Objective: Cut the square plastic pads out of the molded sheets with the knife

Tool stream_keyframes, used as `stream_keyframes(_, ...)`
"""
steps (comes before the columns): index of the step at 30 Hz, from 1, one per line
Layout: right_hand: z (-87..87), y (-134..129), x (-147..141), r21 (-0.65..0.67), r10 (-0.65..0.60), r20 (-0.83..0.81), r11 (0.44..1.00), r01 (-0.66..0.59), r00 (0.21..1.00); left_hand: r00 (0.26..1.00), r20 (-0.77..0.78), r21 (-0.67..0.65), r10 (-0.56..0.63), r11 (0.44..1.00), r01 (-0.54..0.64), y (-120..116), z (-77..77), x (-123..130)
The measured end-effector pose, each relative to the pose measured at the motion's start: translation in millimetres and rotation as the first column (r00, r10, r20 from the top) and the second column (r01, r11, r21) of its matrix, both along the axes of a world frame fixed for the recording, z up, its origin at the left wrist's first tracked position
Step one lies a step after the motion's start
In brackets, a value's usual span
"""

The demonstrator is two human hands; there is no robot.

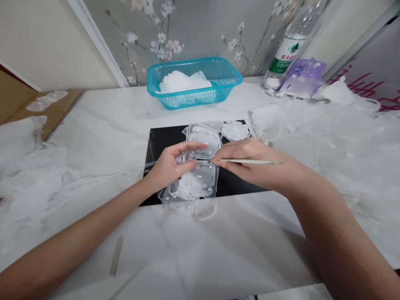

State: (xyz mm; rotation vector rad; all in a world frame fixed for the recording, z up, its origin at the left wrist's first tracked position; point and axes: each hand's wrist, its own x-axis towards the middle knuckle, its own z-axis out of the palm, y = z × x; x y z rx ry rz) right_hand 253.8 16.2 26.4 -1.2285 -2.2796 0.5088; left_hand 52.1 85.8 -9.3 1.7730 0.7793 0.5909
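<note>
A translucent moulded plastic sheet with two rounded panels, an upper panel [204,139] and a lower panel [201,179], lies on a black rectangular mat [237,181]. My left hand [175,162] rests on the sheet, index finger on the upper panel and thumb near the seam, spread apart. Its other fingers are partly hidden. My right hand [250,160] pinches a slim pale-green pen-like tool [256,161], its working end at the seam between the panels. I cannot make out its tip. Beside the upper panel lies a small oval translucent piece [236,131].
Behind the mat stands a blue plastic basket [193,100] holding white pieces. A water bottle [286,54] and a purple packet [304,79] are at the back right. Translucent pieces heap on the right [350,141] and left [28,179]. Cardboard [62,108] lies far left.
</note>
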Motion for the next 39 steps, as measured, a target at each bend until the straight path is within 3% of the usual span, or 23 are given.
stream_keyframes(4, 5.2, -4, -2, -0.016, -0.113, -0.155, 0.994, 0.112, 0.981, 0.999, 0.037, -0.041, 0.038, 0.998, -0.037, 3, -3.1, -1)
stream_keyframes(7, 5.9, -6, -5, -0.076, -0.295, -0.368, 0.955, 0.288, 0.882, 0.993, 0.085, -0.108, 0.079, 0.992, -0.07, 4, -4.7, -1)
stream_keyframes(10, -3.5, -2, -10, -0.096, -0.36, -0.476, 0.928, 0.36, 0.802, 0.992, 0.098, -0.17, 0.079, 0.984, -0.062, 3, -4.6, 0)
stream_keyframes(12, -13.9, 2, -15, -0.023, -0.338, -0.416, 0.932, 0.362, 0.844, 0.992, 0.096, -0.195, 0.083, 0.979, -0.064, 3, -4.1, 1)
stream_keyframes(15, -28.8, 6, -22, 0.14, -0.296, -0.141, 0.939, 0.315, 0.945, 0.991, 0.115, -0.223, 0.074, 0.974, -0.047, 4, -3.6, -1)
stream_keyframes(17, -35.6, 7, -25, 0.21, -0.305, -0.003, 0.931, 0.299, 0.952, 0.991, 0.127, -0.225, 0.033, 0.974, -0.004, 5, -3.6, -2)
stream_keyframes(20, -39.5, 7, -26, 0.273, -0.317, 0.061, 0.917, 0.29, 0.947, 0.992, 0.124, -0.205, -0.017, 0.978, 0.042, 6, -3.7, -4)
stream_keyframes(26, -34.3, 8, -21, 0.21, -0.23, 0.044, 0.954, 0.216, 0.972, 0.997, 0.079, -0.166, 0.015, 0.986, -0.001, 5, -2.4, -2)
stream_keyframes(30, -32.8, 8, -25, 0.118, -0.294, -0.01, 0.949, 0.293, 0.956, 0.998, 0.059, -0.1, 0.038, 0.994, -0.032, 4, -1.2, 0)
stream_keyframes(33, -32.2, 7, -29, 0.082, -0.447, -0.092, 0.887, 0.454, 0.89, 0.999, 0.051, -0.081, -0.004, 0.997, 0.008, 3, -2.0, 1)
stream_keyframes(35, -30.1, 7, -26, 0.07, -0.559, -0.232, 0.807, 0.587, 0.796, 0.998, 0.025, -0.073, -0.054, 0.996, 0.056, 1, -2.7, 0)
stream_keyframes(38, -25.1, 11, -4, 0.034, -0.687, -0.462, 0.618, 0.785, 0.561, 0.992, -0.047, -0.033, -0.115, 0.993, 0.113, -2, -1.7, -1)
stream_keyframes(39, -23.8, 13, 6, -0.011, -0.711, -0.55, 0.531, 0.847, 0.438, 0.991, -0.062, -0.029, -0.121, 0.992, 0.119, -3, -0.8, -1)
